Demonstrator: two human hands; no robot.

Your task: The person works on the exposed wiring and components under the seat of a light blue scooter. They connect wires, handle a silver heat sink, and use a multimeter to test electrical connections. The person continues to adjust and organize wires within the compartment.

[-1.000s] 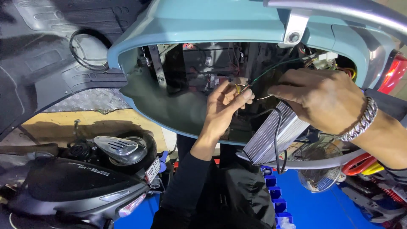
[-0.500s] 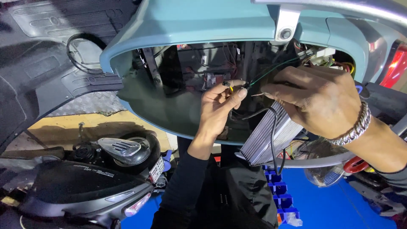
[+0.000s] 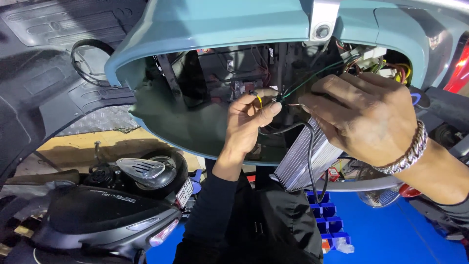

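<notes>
Thin yellow, green and black wires [image 3: 273,98] are pinched at their ends between the closed left hand [image 3: 251,122] and right hand [image 3: 364,117], inside the opening of the pale blue scooter body shell [image 3: 220,24]. The joining of wire ends appears to be in hand; a steady, fine pinch is called for next. Just below the grip a ribbed silver metal controller box [image 3: 305,159] hangs, its black cable crossing the fingers. A black scooter [image 3: 97,215] is parked well below.

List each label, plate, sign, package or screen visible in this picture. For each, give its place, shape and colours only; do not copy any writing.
Number plate: rear of the black scooter at lower left, small tilted rectangle, white with dark marks.
Lettering strip: on that scooter's black body panel, thin and pale.
Sticker: below the ribbed silver box, small, red and white.
No screens or packages show.
</notes>
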